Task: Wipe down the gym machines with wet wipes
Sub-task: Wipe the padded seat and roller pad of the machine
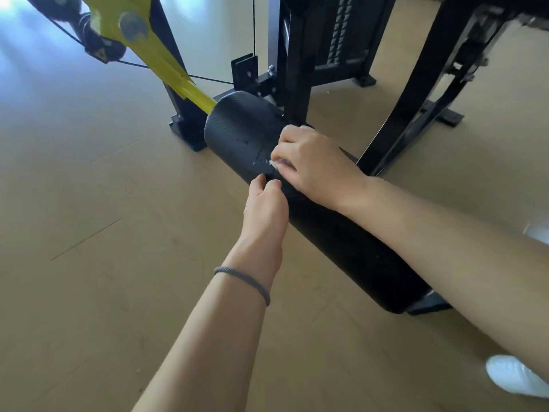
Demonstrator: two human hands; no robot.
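**Roller pad runs away from you, up-left to lower-right; right hand is on it**

Your right hand (309, 166) lies on top of the black roller pad (243, 129), fingers curled over a small white wet wipe (274, 164) that only just shows beneath them. Your left hand (266, 203) is touching the pad's near side just below the right, thumb and fingers pinched together; you cannot tell whether they hold anything. The pad's long axis slants from the yellow lever arm (166, 66) at its far end down to the lower right, under your right forearm. Most of the unwiped length likely lies toward you, so the right hand is placed best. The black machine frame (297, 84) stands just behind the pad and crowds the far side. A white shoe (514, 376) sits near the pad's near end.
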